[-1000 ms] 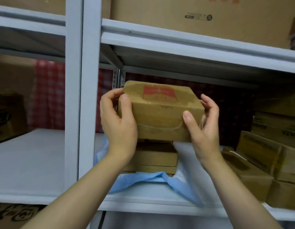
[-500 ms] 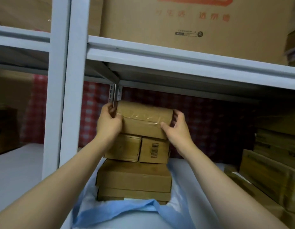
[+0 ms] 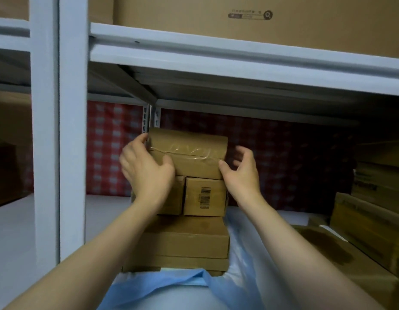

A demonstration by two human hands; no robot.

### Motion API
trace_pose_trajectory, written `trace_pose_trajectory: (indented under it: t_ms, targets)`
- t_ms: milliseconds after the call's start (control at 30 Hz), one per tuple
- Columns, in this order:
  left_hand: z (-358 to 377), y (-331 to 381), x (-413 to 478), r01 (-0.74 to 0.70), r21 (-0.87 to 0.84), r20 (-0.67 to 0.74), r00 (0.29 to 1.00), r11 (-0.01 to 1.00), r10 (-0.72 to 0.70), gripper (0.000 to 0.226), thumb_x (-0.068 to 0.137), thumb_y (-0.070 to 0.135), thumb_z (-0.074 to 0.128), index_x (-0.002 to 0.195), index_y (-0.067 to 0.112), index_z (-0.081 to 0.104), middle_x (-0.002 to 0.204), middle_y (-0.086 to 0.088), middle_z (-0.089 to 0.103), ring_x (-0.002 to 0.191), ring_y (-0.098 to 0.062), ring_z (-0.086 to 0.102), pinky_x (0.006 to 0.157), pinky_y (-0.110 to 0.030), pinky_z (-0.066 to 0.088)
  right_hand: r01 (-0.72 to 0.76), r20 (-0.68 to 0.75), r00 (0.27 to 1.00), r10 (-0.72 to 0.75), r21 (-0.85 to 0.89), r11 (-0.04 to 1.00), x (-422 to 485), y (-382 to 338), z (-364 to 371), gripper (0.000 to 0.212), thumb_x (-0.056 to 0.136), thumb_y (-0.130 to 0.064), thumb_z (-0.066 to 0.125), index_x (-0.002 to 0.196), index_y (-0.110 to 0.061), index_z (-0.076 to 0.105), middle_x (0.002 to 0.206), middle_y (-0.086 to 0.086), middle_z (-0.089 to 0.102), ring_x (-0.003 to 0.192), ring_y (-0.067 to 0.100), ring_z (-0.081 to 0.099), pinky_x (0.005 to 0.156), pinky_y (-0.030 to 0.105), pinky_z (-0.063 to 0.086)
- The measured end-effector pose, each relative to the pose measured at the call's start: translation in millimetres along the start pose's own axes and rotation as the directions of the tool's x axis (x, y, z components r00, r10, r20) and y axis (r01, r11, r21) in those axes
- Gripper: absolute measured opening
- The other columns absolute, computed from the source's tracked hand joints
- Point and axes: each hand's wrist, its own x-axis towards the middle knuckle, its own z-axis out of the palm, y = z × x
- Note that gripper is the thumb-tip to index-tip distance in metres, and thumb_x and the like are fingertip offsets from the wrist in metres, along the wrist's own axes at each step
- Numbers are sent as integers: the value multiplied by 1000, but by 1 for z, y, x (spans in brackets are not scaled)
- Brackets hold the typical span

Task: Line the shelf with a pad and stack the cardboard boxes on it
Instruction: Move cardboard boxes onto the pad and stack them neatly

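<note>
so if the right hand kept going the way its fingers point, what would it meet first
Probably the right end of the topmost taped brown cardboard box: the right hand has its fingers curled leftward toward it. Depth is unclear; past it lies the red checked cloth.

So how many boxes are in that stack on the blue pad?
5 visible: taped box on top; below it, barcode box beside a plain box partly behind the left hand; then a wide box on a flat box. More may be hidden.

grey steel uprights (image 3: 72, 130), red checked backdrop (image 3: 113, 151)
</note>
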Motion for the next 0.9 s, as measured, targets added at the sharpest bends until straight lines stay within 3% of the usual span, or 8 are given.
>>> trace_pose_trajectory:
  t_ms: [133, 233, 467, 533, 633, 700, 800, 900]
  targets:
    - [10, 20, -27, -313, 7, -7, 950, 950, 313, 57, 80, 18, 68, 133, 20, 47, 141, -7, 35, 134, -26, 29, 113, -47, 29, -39, -95, 995, 28, -119, 992, -11, 13, -26, 55, 90, -26, 66, 138, -21, 41, 144, 4, 39, 131, 22, 41, 103, 34, 43]
    - [26, 35, -49, -449, -34, 57, 891, 893, 451, 51, 79, 20, 65, 128, 20, 52, 137, -6, 39, 131, -26, 34, 110, -55, 30, -196, -155, 976, 153, -323, 926, -20, 31, -55, 58, 89, -31, 65, 140, -20, 39, 144, 10, 38, 132, 30, 36, 103, 38, 38]
    - [81, 65, -115, -470, -174, 303, 810, 865, 502, 41, 83, 24, 63, 124, 24, 56, 120, 5, 55, 123, -16, 44, 120, -47, 14, -529, -330, 841, 429, -667, 525, -62, 83, -136, 70, 84, -51, 64, 141, -25, 33, 144, 12, 33, 134, 34, 28, 107, 45, 30]
    - [100, 70, -130, -379, -149, 464, 789, 913, 403, 40, 89, 31, 61, 128, 28, 54, 124, 5, 56, 124, -18, 45, 119, -43, 18, -553, -376, 826, 420, -685, 474, -78, 92, -158, 69, 84, -54, 63, 139, -23, 35, 142, 13, 34, 132, 34, 30, 108, 43, 29]
    - [140, 69, -149, 5, -91, 745, 664, 996, 65, 47, 93, 44, 56, 136, 27, 48, 135, 1, 53, 129, -23, 43, 113, -43, 33, -536, -403, 842, 360, -704, 466, -97, 100, -179, 65, 87, -52, 59, 138, -18, 38, 143, 13, 35, 131, 32, 32, 109, 41, 28]
    - [169, 64, -162, 234, -28, 830, 547, 972, -108, 57, 93, 51, 55, 141, 23, 44, 144, -5, 47, 135, -27, 40, 113, -44, 36, -496, -373, 865, 336, -735, 462, -105, 100, -187, 62, 90, -52, 54, 139, -19, 36, 143, 12, 36, 131, 30, 32, 107, 41, 30]
    - [197, 55, -177, 401, 99, 878, 396, 911, -269, 69, 93, 56, 52, 150, 23, 31, 152, -6, 40, 139, -31, 38, 115, -43, 34, -457, -322, 882, 345, -763, 457, -114, 100, -198, 63, 92, -53, 49, 142, -17, 32, 141, 14, 37, 128, 31, 35, 100, 39, 38]
    - [202, 50, -184, 573, 151, 910, 238, 805, -340, 64, 97, 57, 45, 145, 15, 39, 138, -6, 54, 121, -28, 53, 105, -38, 40, -416, -267, 897, 351, -776, 473, -115, 99, -208, 61, 94, -52, 48, 142, -18, 31, 137, 13, 44, 125, 32, 40, 95, 39, 43]
